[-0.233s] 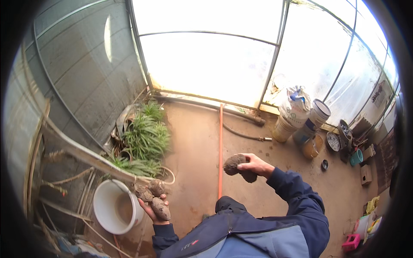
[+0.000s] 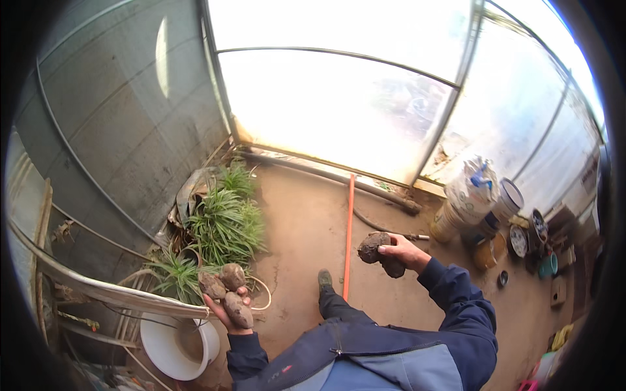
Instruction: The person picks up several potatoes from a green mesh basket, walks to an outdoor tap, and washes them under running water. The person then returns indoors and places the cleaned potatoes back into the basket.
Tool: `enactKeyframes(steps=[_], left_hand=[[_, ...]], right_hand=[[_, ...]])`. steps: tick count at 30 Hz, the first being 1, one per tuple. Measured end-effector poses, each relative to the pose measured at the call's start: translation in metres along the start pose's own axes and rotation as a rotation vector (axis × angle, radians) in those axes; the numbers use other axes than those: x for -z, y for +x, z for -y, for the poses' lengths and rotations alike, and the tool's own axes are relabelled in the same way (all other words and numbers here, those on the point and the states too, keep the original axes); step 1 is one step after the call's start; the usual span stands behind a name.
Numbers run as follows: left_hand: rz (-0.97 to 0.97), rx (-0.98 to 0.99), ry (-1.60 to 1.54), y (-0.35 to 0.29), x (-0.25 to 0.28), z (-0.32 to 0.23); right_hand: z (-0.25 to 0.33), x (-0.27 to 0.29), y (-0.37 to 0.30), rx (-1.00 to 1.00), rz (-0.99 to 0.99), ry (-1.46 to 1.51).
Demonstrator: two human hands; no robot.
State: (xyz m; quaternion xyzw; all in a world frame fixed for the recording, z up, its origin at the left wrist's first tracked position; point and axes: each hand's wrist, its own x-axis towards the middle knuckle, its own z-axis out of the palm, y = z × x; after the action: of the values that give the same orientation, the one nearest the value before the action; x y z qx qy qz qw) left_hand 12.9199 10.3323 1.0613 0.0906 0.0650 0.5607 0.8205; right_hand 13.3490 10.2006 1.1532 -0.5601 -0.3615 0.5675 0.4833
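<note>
Holding three lumps (image 2: 238,310) at left, two lumps (image 2: 373,247) at right

Left hand (image 2: 223,315): palm turned up, fingers curled round the three lumps, which are brown, rounded and earthy. From where I stand, they form one tight cluster; two sit farther from the wrist, one nearer to it.

Right hand (image 2: 407,253): closed in a grip on the two lumps, thumb laid along the larger one. These look darker, touch each other and are held up over the floor (image 2: 300,221).

Position: the hands are well apart, in front of the body, with both sleeves (image 2: 460,306) dark blue.

Surroundings: a white tub (image 2: 149,348) stands near the left hand, and a pale rail (image 2: 98,287) crosses in front of part of it. Green plants (image 2: 225,218) fill the area beyond that hand. An orange pipe (image 2: 349,228) lies on the floor, seen between the hands. Past the right hand, a yellowish bucket (image 2: 445,225) carries a white sack (image 2: 473,189). Farther right, I see a teal pot (image 2: 548,265).
</note>
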Motion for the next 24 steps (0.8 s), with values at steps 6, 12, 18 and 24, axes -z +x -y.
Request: enactKeyframes(steps=[6,12,18,24], left_hand=[[-0.158,-0.129,-0.097,0.143,0.013,0.005],[-0.153,-0.391,-0.103,0.26,0.02,-0.002],[-0.153,-0.405,-0.201,0.45,0.06,-0.027],[-0.186,-0.398,0.028,0.622,0.004,-0.075]], right_hand=[[0.089,0.034,0.252,0.01,0.295,-0.068],[0.175,-0.017,0.502,-0.039,0.489,0.082],[0.216,-0.08,0.719,0.063,0.533,0.706],[0.302,-0.06,0.874,0.104,0.369,0.406]])
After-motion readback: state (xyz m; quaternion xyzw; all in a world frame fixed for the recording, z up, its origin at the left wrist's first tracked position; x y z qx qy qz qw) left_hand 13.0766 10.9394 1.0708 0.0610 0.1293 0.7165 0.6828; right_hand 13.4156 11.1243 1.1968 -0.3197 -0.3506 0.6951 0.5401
